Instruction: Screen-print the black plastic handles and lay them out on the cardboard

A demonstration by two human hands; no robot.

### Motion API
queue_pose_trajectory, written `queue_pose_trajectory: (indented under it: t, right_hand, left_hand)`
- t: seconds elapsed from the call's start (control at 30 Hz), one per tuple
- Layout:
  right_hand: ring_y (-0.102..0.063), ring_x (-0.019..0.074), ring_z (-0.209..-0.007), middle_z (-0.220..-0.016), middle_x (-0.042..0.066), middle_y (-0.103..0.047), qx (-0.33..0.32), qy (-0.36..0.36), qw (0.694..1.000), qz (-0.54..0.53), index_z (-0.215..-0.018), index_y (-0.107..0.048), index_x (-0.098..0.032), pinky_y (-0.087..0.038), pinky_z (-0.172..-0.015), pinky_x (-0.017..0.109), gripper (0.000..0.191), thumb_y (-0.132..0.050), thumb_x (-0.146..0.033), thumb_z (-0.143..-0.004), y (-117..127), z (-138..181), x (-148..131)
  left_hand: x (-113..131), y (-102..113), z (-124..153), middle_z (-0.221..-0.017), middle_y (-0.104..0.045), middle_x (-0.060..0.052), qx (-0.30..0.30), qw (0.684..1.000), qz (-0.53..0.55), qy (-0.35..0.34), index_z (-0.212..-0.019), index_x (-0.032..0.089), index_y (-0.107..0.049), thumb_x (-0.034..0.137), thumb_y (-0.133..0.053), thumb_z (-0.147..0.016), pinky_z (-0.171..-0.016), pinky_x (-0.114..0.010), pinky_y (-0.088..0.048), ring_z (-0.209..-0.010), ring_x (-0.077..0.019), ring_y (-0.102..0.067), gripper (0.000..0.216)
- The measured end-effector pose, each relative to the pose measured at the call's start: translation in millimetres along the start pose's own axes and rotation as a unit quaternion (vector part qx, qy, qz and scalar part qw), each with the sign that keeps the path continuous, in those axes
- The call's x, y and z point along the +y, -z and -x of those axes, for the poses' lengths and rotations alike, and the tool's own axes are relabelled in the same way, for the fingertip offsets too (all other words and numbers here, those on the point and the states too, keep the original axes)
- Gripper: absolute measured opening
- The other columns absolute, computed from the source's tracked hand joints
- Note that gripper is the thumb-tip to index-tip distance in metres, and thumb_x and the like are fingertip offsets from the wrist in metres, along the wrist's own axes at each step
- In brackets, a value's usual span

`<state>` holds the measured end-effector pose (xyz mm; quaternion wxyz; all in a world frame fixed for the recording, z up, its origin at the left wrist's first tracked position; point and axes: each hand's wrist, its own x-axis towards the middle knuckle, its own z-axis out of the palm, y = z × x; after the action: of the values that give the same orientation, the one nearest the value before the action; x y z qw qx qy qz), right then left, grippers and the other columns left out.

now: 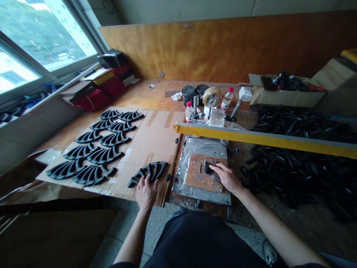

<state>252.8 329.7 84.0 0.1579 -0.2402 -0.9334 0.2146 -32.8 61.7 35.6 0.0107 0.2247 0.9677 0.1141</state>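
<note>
My left hand [147,192] rests its spread fingertips on the near edge of a small fan of black curved plastic pieces [159,169], which lies on a flattened cardboard sheet [150,137]. My right hand [228,178] pinches a short black plastic piece [206,167] over a brown board. This board [192,173] is set on a grey metal plate [182,190] in front of me. Farther left on the cardboard, several fans of the same black pieces [106,155] lie in two rows.
A yellow-and-grey bar [264,139] crosses above the plate's far side. Heaped black pieces [292,167] cover the right of the bench. Behind stand a tape roll [212,97], red-capped bottles [227,98], black tubs [188,95] and a cardboard box [295,98]. Red boxes [111,83] sit by the window.
</note>
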Motion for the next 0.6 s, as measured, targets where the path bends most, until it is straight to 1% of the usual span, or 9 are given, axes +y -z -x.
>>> queue_pose_trajectory:
  t: [0.1,0.17,0.23,0.3,0.37,0.43,0.5,0.53,0.6]
  right_hand:
    - [-0.061,0.0218,-0.097,-0.105,0.007,-0.064,-0.018,0.027,0.994,0.104,-0.125,-0.063,-0.028,-0.051,-0.085,0.034,0.042,-0.041,-0.011,-0.092,-5.4,-10.5,-9.4]
    - [-0.058,0.025,-0.103,-0.108,0.009,-0.065,-0.021,0.044,0.989,0.142,-0.121,-0.066,-0.026,-0.049,-0.09,0.039,0.038,-0.046,-0.013,-0.092,-5.8,-16.6,-13.0]
    - [-0.054,0.0268,-0.115,-0.122,0.011,-0.062,-0.011,0.054,0.988,0.143,-0.122,-0.065,-0.023,-0.045,-0.099,0.043,0.034,-0.051,-0.019,-0.092,-7.7,-20.7,-18.2]
    - [-0.045,0.0284,-0.129,-0.138,0.011,-0.052,-0.008,0.073,0.99,0.121,-0.131,-0.057,-0.019,-0.038,-0.107,0.047,0.04,-0.055,-0.026,-0.091,-12.4,-21.4,-25.7]
    - [-0.039,0.0291,-0.135,-0.142,0.012,-0.049,-0.03,0.112,0.99,0.077,-0.134,-0.054,-0.017,-0.033,-0.111,0.052,0.046,-0.058,-0.032,-0.09,-17.1,-18.8,-35.1]
    - [-0.048,0.0268,-0.128,-0.129,0.009,-0.061,-0.066,0.153,0.986,0.002,-0.121,-0.063,-0.02,-0.035,-0.11,0.052,0.034,-0.057,-0.033,-0.091,-17.0,-14.2,-44.3]
    - [-0.06,0.0231,-0.116,-0.109,0.005,-0.071,-0.076,0.162,0.982,-0.067,-0.105,-0.07,-0.023,-0.039,-0.108,0.05,0.022,-0.053,-0.031,-0.094,-9.6,-10.9,-50.8]
    - [-0.063,0.0218,-0.11,-0.103,0.004,-0.073,-0.062,0.149,0.983,-0.087,-0.1,-0.071,-0.023,-0.043,-0.105,0.048,0.022,-0.051,-0.029,-0.095,-3.8,-10.7,-52.2]
    - [-0.067,0.0212,-0.103,-0.102,0.004,-0.073,-0.015,0.091,0.991,-0.097,-0.101,-0.071,-0.024,-0.051,-0.098,0.042,0.024,-0.048,-0.027,-0.095,8.9,-14.0,-51.5]
  left_hand:
    - [19.9,-13.2,-2.2,-0.149,-0.036,-0.016,-0.016,1.0,-0.016,0.012,-0.14,0.023,-0.044,0.065,-0.039,-0.085,-0.104,-0.052,-0.034,-0.134,-0.0345,-0.035,0.069]
    - [25.9,-19.5,-9.0,-0.15,-0.038,-0.013,-0.023,0.999,-0.02,0.033,-0.138,0.025,-0.045,0.069,-0.038,-0.083,-0.103,-0.057,-0.032,-0.134,-0.0367,-0.034,0.071]
    - [27.2,-24.2,-15.2,-0.149,-0.04,-0.009,-0.02,0.998,-0.025,0.049,-0.134,0.027,-0.051,0.07,-0.039,-0.081,-0.102,-0.061,-0.031,-0.133,-0.0387,-0.033,0.069]
    - [25.4,-27.1,-18.7,-0.147,-0.043,-0.007,-0.01,0.998,-0.028,0.055,-0.13,0.027,-0.055,0.069,-0.041,-0.081,-0.101,-0.061,-0.03,-0.133,-0.0391,-0.032,0.066]
    - [21.8,-27.8,-20.3,-0.146,-0.046,-0.007,-0.005,0.998,-0.025,0.049,-0.127,0.026,-0.058,0.068,-0.043,-0.081,-0.101,-0.06,-0.031,-0.133,-0.0386,-0.033,0.064]
    - [17.1,-26.3,-21.9,-0.144,-0.048,-0.007,-0.005,0.999,-0.023,0.033,-0.124,0.025,-0.061,0.066,-0.048,-0.08,-0.101,-0.06,-0.031,-0.131,-0.0385,-0.035,0.061]
    - [12.1,-23.5,-25.3,-0.143,-0.05,-0.007,0.005,1.0,-0.023,0.006,-0.122,0.025,-0.063,0.062,-0.053,-0.08,-0.102,-0.058,-0.031,-0.131,-0.0383,-0.036,0.057]
    - [9.9,-22.0,-28.2,-0.142,-0.05,-0.006,0.015,1.0,-0.023,-0.011,-0.12,0.025,-0.064,0.06,-0.055,-0.08,-0.103,-0.057,-0.031,-0.131,-0.0381,-0.037,0.055]
    - [6.4,-19.4,-37.0,-0.141,-0.051,-0.006,0.04,0.998,-0.019,-0.051,-0.119,0.024,-0.065,0.057,-0.058,-0.08,-0.105,-0.054,-0.03,-0.132,-0.0373,-0.037,0.052]
